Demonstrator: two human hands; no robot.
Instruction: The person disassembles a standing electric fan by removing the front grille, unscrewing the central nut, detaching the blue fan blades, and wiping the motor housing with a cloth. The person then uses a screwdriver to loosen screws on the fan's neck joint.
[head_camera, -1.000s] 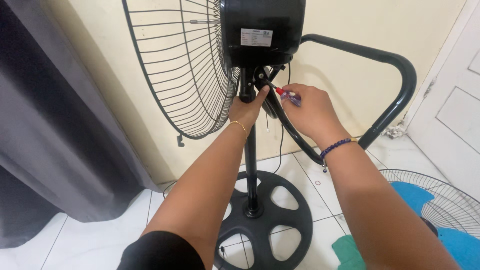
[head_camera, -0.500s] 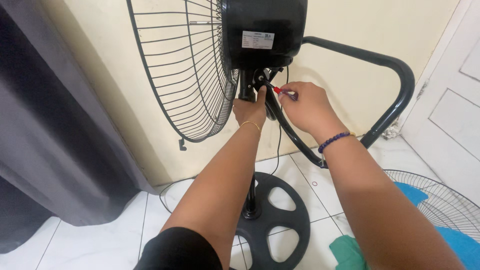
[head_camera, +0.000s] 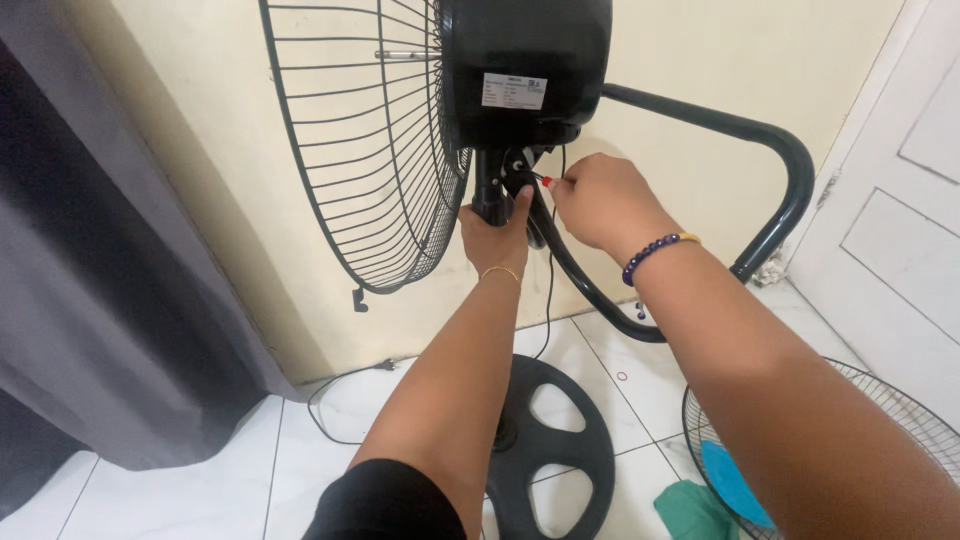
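Under the black round motor housing (head_camera: 525, 70) of one black metal standing fan, the left hand (head_camera: 497, 232) wraps its fingers around the black upright pole (head_camera: 490, 190), thumb raised along it. The right hand (head_camera: 597, 200) has its fingers pinched together on one small red-tipped screwdriver (head_camera: 549, 183), its tip at the joint just below the housing. One wire grille (head_camera: 370, 150) stands left; a second grille with blue blades (head_camera: 800, 460) lies on the white tiled floor (head_camera: 300, 450) beside one green cloth (head_camera: 695, 510).
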